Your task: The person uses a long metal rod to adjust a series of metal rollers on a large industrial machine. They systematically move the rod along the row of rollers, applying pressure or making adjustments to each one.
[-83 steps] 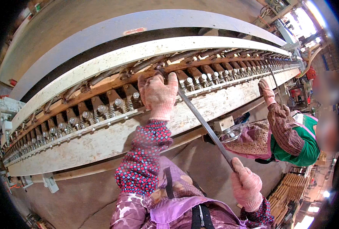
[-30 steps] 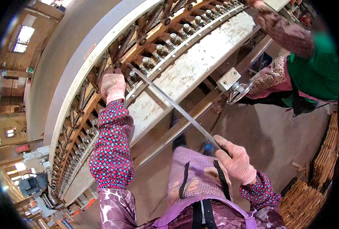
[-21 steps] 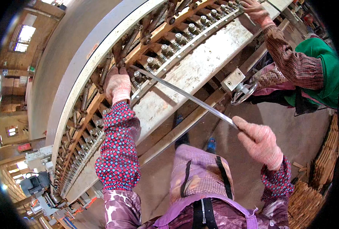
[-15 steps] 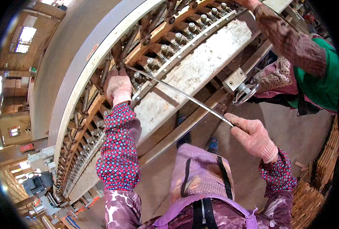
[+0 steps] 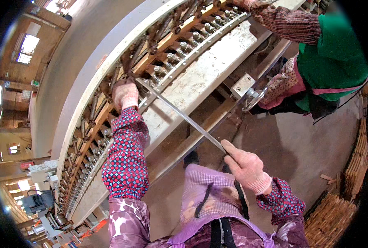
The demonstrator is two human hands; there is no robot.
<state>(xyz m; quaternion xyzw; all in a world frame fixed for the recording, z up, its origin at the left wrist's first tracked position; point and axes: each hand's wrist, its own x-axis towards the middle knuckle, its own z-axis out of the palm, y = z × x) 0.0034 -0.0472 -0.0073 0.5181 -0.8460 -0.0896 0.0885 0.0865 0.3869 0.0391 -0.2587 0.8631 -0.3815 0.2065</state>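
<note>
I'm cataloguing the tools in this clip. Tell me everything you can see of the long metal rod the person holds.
The rod is long, thin, straight and grey, like bare metal. It slants from the gloved right hand, which grips its near end, up to the gloved left hand at the machine's row of springs and bolts. Its far tip is hidden by that hand.

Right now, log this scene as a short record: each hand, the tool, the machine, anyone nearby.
left hand: gloved, resting on the machine's row of clamps, at the far tip of the rod
right hand: gloved, gripping the near end of the rod
metal rod: long, thin, flat, spanning between both hands
machine: long pale frame with wooden bar, springs and bolts
co-worker: green vest, checked sleeve reaching to the machine
</note>
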